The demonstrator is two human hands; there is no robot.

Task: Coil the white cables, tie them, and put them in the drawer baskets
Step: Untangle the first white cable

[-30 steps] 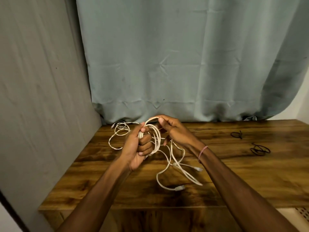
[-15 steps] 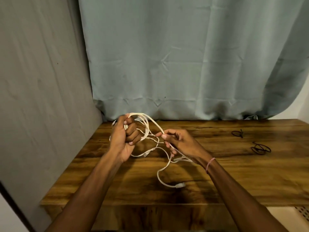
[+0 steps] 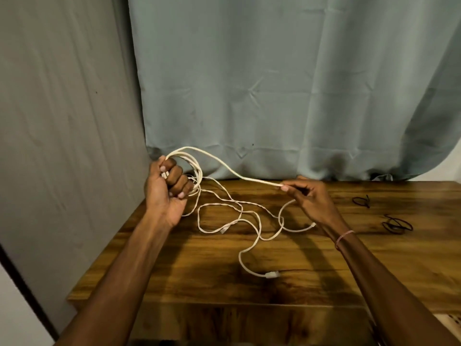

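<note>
My left hand grips a bunch of white cable loops held up at the table's back left. From that bunch one strand of white cable runs right through the air to my right hand, which pinches it between thumb and fingertips. More white cable lies loose and tangled on the wooden table between my hands. One plug end rests near the front, and another sits in the middle of the tangle.
Two black ties lie on the table at the right, a small black tie and a larger black tie. A grey-blue curtain hangs behind the table. A grey wall stands on the left.
My hands have moved apart: the right hand slid right along the cable, drawing a strand out straight, while the left hand kept the loops raised at the left.
</note>
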